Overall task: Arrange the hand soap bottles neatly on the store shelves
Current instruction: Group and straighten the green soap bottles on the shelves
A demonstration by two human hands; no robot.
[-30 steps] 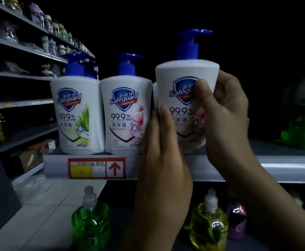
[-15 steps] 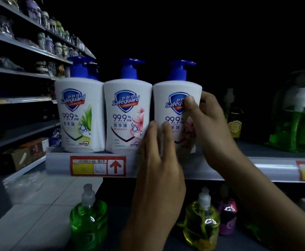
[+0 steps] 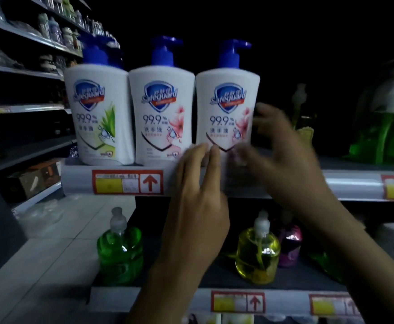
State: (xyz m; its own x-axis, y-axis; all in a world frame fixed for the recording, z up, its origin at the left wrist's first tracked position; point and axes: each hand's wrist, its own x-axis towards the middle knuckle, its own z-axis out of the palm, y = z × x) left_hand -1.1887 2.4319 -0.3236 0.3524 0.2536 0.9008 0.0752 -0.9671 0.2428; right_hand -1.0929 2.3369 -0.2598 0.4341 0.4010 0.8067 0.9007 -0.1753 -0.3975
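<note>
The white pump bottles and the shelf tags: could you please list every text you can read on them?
"Safeguard", "99.9%": left bottle, green leaves.
"Safeguard", "99.9%": middle bottle, pink flower.
"Safeguard", "99.9%": right bottle, pink flower.
Chinese lines under each number: blurred.
Red up-arrow, no legible words: price tag.
Lower shelf tags: blurred.

free: shelf (image 3: 355, 183) right of third bottle (image 3: 226, 108) | blocked: left, bottles touching

Head camera faces the shelf (image 3: 355, 185) close, level with its edge
</note>
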